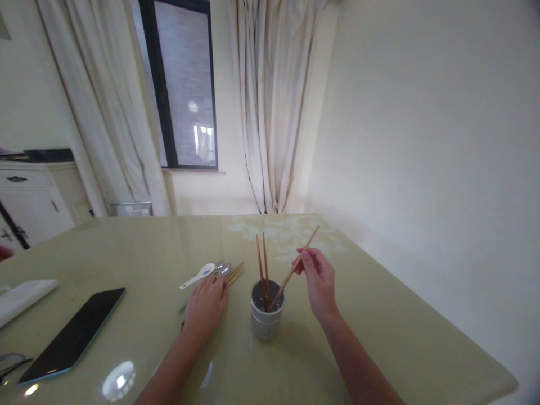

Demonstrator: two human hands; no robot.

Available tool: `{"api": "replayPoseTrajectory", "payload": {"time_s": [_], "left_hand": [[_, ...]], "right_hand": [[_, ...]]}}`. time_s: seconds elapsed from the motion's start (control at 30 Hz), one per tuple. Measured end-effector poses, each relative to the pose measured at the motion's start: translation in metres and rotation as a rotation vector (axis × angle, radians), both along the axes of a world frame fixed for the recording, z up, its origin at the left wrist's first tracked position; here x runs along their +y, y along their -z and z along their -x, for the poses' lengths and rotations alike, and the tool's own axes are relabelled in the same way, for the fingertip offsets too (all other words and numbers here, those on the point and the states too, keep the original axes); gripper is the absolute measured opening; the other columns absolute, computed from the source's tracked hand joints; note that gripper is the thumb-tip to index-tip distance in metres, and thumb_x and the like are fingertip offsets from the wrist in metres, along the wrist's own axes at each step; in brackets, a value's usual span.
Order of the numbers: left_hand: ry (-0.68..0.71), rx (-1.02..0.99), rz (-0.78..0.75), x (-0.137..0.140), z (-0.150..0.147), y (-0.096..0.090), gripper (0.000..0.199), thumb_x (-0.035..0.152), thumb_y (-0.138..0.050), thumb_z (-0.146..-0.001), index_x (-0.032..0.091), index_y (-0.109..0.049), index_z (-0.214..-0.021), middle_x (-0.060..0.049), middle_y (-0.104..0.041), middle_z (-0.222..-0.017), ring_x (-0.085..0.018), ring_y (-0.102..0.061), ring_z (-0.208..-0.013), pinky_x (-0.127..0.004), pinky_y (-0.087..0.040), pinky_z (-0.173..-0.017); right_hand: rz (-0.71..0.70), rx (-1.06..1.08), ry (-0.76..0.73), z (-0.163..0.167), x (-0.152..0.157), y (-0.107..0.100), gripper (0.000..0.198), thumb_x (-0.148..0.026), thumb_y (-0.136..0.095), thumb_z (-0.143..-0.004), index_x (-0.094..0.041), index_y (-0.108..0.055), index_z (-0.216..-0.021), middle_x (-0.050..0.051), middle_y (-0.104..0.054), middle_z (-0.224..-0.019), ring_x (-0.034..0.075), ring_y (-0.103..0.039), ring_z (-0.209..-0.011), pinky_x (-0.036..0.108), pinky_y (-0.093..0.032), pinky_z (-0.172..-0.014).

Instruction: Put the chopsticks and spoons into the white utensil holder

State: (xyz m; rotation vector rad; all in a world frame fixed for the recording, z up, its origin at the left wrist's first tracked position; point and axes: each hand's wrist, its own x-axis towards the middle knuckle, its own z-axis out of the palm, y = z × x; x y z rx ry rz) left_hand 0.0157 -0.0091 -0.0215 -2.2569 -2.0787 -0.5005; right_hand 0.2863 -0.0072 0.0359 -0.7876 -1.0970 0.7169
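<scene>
My right hand (317, 277) pinches one light wooden chopstick (293, 270), held at a slant. Its lower tip reaches inside the grey holder cup (266, 325), where two darker chopsticks (265, 264) stand. On the table to the left of the cup, my left hand (206, 301) lies palm down with fingers extended over several chopsticks (235, 273), covering their middles. Just beyond its fingers are a white ceramic spoon (202, 274) and shiny metal spoons (225, 268), partly hidden by the hand.
The glossy greenish table (379, 337) meets the wall at right. A dark tablet (76, 332) lies to the left, with a white packet (25, 298) and a dark-framed item (14, 363) near it. Curtains (274, 112) and a window (185, 84) are behind; a white cabinet (37, 197) stands far left.
</scene>
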Motion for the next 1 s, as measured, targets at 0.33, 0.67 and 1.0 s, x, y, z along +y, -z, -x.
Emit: {"api": "replayPoseTrajectory", "payload": {"time_s": [0.33, 0.67, 1.0], "left_hand": [[-0.003, 0.017, 0.024, -0.001, -0.002, -0.001, 0.024, 0.025, -0.046, -0.102, 0.020, -0.068, -0.095, -0.013, -0.078, -0.109, -0.030, -0.073, -0.109, -0.040, -0.052, -0.097], [0.347, -0.547, -0.115, -0.010, -0.030, 0.000, 0.034, 0.037, -0.041, -0.105, 0.025, -0.070, -0.120, -0.009, -0.079, -0.114, -0.026, -0.075, -0.105, -0.041, -0.059, -0.095], [0.216, -0.436, -0.184, -0.001, -0.014, 0.006, 0.038, 0.036, -0.040, -0.106, 0.023, -0.072, -0.122, -0.012, -0.076, -0.122, -0.030, -0.070, -0.117, -0.049, -0.055, -0.105]], "right_hand": [[0.125, -0.404, -0.071, 0.023, -0.002, 0.023, 0.034, -0.050, -0.075, -0.090, -0.018, -0.083, -0.085, 0.007, -0.077, -0.078, 0.020, -0.067, -0.071, 0.030, -0.049, -0.066], [0.376, -0.147, -0.355, 0.038, 0.015, 0.051, 0.046, -0.065, -0.078, -0.081, -0.019, -0.082, -0.079, 0.003, -0.073, -0.069, 0.020, -0.065, -0.067, 0.031, -0.050, -0.066], [0.202, 0.086, -0.026, 0.010, 0.023, 0.030, 0.049, -0.071, -0.067, -0.092, -0.022, -0.067, -0.095, 0.004, -0.076, -0.089, 0.018, -0.067, -0.074, 0.029, -0.052, -0.068]]}}
